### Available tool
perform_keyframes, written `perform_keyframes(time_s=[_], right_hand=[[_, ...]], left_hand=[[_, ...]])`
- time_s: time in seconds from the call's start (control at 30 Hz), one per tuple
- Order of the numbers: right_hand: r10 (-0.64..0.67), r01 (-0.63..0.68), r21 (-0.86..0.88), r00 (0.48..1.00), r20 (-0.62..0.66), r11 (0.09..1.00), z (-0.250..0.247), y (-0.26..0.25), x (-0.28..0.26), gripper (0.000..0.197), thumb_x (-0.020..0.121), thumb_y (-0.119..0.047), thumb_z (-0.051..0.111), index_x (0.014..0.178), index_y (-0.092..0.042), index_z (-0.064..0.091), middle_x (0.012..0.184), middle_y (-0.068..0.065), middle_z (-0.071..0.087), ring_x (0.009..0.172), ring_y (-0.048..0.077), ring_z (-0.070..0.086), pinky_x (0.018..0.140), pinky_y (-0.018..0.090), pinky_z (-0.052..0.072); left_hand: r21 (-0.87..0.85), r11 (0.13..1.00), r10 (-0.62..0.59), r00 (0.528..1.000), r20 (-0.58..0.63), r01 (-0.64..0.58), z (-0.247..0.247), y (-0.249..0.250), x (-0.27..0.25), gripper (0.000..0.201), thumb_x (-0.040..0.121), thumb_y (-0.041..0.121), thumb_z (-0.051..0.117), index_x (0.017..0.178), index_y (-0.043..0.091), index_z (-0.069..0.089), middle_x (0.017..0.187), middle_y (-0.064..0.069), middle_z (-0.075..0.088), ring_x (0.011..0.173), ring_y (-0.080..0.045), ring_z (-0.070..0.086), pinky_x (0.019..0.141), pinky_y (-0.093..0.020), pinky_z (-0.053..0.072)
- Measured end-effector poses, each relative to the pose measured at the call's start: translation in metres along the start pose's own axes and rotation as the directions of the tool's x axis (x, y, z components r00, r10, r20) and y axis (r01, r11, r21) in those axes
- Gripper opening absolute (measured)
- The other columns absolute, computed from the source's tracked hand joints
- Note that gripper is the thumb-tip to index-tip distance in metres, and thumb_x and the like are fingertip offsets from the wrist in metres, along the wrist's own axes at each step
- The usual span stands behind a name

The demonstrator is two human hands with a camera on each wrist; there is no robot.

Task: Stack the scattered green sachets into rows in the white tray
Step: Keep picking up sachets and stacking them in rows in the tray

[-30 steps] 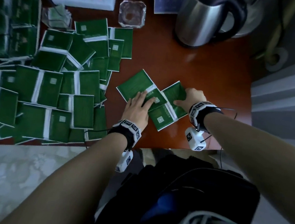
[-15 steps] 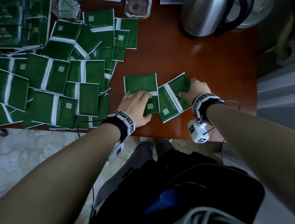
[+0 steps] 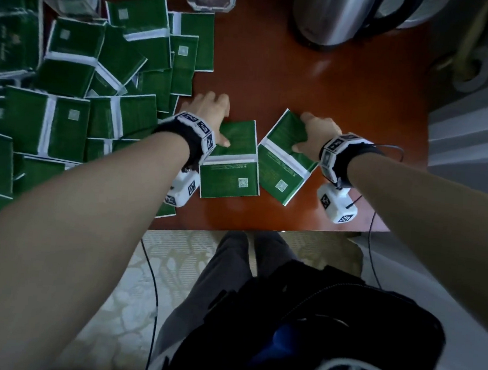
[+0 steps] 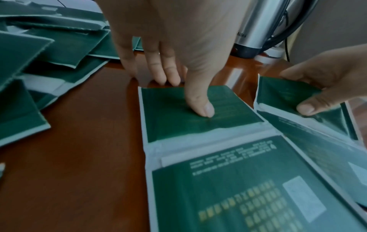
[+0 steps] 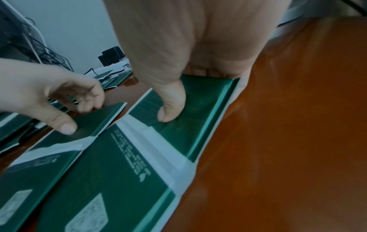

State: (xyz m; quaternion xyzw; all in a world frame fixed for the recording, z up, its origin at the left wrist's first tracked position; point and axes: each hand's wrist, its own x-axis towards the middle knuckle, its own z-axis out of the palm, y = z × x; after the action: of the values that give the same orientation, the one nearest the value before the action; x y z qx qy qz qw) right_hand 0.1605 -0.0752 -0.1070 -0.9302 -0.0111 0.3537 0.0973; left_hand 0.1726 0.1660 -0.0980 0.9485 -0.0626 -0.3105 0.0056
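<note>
Sachets, flat glossy green-and-white foil, one pinched in each hand's fingers on polished wood.

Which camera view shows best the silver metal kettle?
The head view: the silver metal kettle shows its body and black handle. The left wrist view shows only one side behind the left hand; the right wrist view shows none.

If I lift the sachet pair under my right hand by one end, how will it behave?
The sachet pair will probably bend at its white seam; it already buckles under the right hand. It looks thin and light. On the glossy table it would likely slide easily.
</note>
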Motion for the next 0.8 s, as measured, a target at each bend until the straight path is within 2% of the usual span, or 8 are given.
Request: perform_keyframes(time_s=[0.2, 0.3, 0.4, 0.5, 0.6, 0.67, 0.73, 0.8], right_hand=[[-0.007, 0.011, -0.084, 0.999, 0.041, 0.996, -0.010, -0.004, 0.007, 0.065, 0.085, -0.034, 0.075, 0.138, -0.010, 0.046, 0.120, 0.014, 0.061, 0.101, 0.030, 0.060, 0.079, 0.036, 0.052], [-0.032, 0.034, -0.094, 0.999, 0.015, 0.995, -0.025, -0.008, 0.003, 0.044, 0.085, -0.026, 0.073, 0.122, -0.012, 0.054, 0.111, 0.012, 0.063, 0.092, 0.028, 0.059, 0.070, 0.034, 0.050], [-0.058, 0.050, -0.098, 0.996, -0.074, 0.994, -0.044, -0.015, -0.009, 0.024, 0.082, -0.013, 0.064, 0.104, -0.016, 0.056, 0.102, 0.011, 0.063, 0.084, 0.029, 0.060, 0.063, 0.032, 0.047], [-0.091, 0.072, -0.167, 0.990, -0.108, 0.983, -0.046, -0.025, -0.027, 0.030, 0.077, -0.009, 0.062, 0.105, -0.018, 0.053, 0.106, 0.005, 0.057, 0.094, 0.030, 0.058, 0.071, 0.036, 0.052], [-0.172, 0.134, -0.279, 0.979, -0.114, 0.951, -0.018, -0.032, -0.042, 0.063, 0.077, -0.038, 0.072, 0.130, -0.019, 0.044, 0.135, 0.009, 0.044, 0.122, 0.031, 0.046, 0.097, 0.046, 0.046], [-0.195, 0.173, -0.310, 0.980, -0.041, 0.935, 0.011, -0.029, -0.049, 0.100, 0.078, -0.062, 0.066, 0.154, -0.018, 0.018, 0.163, 0.009, 0.011, 0.147, 0.031, 0.020, 0.116, 0.052, 0.027], [-0.195, 0.191, -0.335, 0.981, 0.022, 0.923, 0.044, -0.024, -0.055, 0.112, 0.081, -0.072, 0.054, 0.157, -0.020, -0.010, 0.163, 0.003, -0.019, 0.152, 0.028, -0.005, 0.122, 0.052, 0.010], [-0.202, 0.185, -0.305, 0.979, -0.026, 0.934, 0.075, -0.018, -0.064, 0.111, 0.083, -0.075, 0.046, 0.155, -0.021, -0.018, 0.160, 0.002, -0.028, 0.150, 0.026, -0.015, 0.122, 0.053, 0.003]], left_hand=[[-0.031, 0.998, 0.057, 0.995, 0.087, -0.054, -0.004, -0.005, 0.008, 0.051, 0.073, 0.041, 0.084, 0.109, 0.015, 0.058, 0.105, -0.005, 0.047, 0.093, -0.024, 0.050, 0.082, -0.040, 0.047], [-0.030, 0.996, 0.089, 0.992, 0.089, -0.086, -0.013, -0.006, 0.006, 0.033, 0.079, 0.034, 0.081, 0.097, 0.017, 0.059, 0.108, -0.007, 0.057, 0.096, -0.026, 0.057, 0.077, -0.034, 0.048], [-0.063, 0.995, 0.087, 0.994, 0.067, -0.083, -0.029, -0.009, -0.003, 0.024, 0.078, 0.026, 0.079, 0.081, 0.021, 0.056, 0.098, -0.005, 0.067, 0.080, -0.022, 0.061, 0.064, -0.029, 0.046], [-0.093, 0.986, 0.139, 0.990, 0.014, -0.137, -0.038, -0.013, -0.022, 0.027, 0.072, 0.035, 0.080, 0.077, 0.026, 0.056, 0.089, 0.000, 0.066, 0.070, -0.016, 0.058, 0.057, -0.027, 0.042], [-0.071, 0.974, 0.213, 0.977, -0.022, -0.214, -0.015, -0.007, -0.042, 0.061, 0.067, 0.069, 0.073, 0.109, 0.029, 0.055, 0.115, 0.002, 0.054, 0.101, -0.019, 0.055, 0.083, -0.037, 0.048], [-0.036, 0.968, 0.248, 0.969, 0.016, -0.248, 0.020, -0.005, -0.054, 0.102, 0.066, 0.083, 0.059, 0.147, 0.027, 0.031, 0.155, -0.002, 0.026, 0.140, -0.025, 0.031, 0.112, -0.049, 0.032], [0.030, 0.959, 0.279, 0.959, 0.054, -0.281, 0.063, -0.005, -0.068, 0.121, 0.068, 0.091, 0.043, 0.157, 0.024, -0.005, 0.163, 0.002, -0.016, 0.151, -0.022, -0.007, 0.120, -0.055, 0.008], [0.089, 0.945, 0.316, 0.949, -0.017, -0.314, 0.102, -0.005, -0.086, 0.123, 0.069, 0.094, 0.031, 0.155, 0.020, -0.017, 0.159, -0.002, -0.030, 0.149, -0.024, -0.020, 0.119, -0.058, 0.001]])
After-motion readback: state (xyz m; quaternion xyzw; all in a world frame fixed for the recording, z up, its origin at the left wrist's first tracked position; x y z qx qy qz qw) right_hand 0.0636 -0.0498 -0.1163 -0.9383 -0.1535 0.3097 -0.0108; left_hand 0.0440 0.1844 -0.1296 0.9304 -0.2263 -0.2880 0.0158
